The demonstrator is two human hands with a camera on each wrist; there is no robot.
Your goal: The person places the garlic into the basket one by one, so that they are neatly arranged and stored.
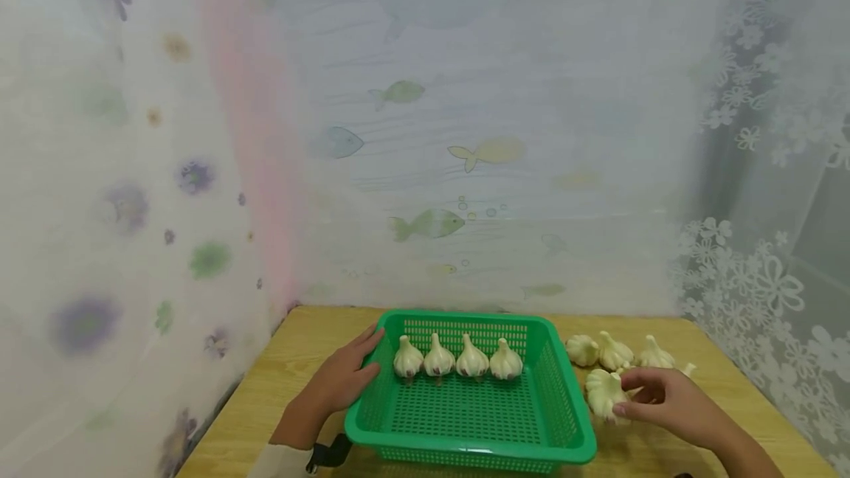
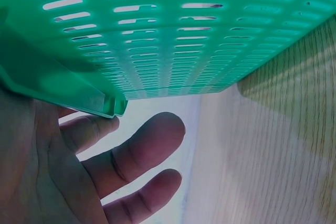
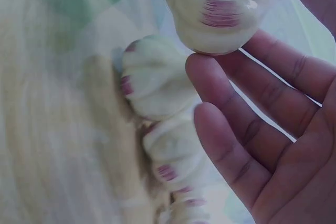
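My left hand (image 1: pixel 339 378) rests on the left rim of a green plastic basket (image 1: pixel 471 450), fingers extended; in the left wrist view, the fingers (image 2: pixel 149 142) lie beside the slotted wall. A row of several white garlic bulbs (image 1: pixel 439 358) with purple marks stands upright in the basket's far half. To the right of the basket, my right hand (image 1: pixel 674 404) pinches another garlic bulb (image 3: pixel 215 17) between thumb and fingertips. In the right wrist view that bulb is lifted apart from the loose bulbs (image 3: pixel 157 80).
Loose garlic bulbs (image 1: pixel 614 352) sit on the wooden table (image 1: pixel 265 404) right of the basket, behind my right hand, which partly hides one. A pale curtain with fish prints (image 1: pixel 432 223) hangs along the table's back edge. More curtain (image 1: pixel 737 279) hangs at the right.
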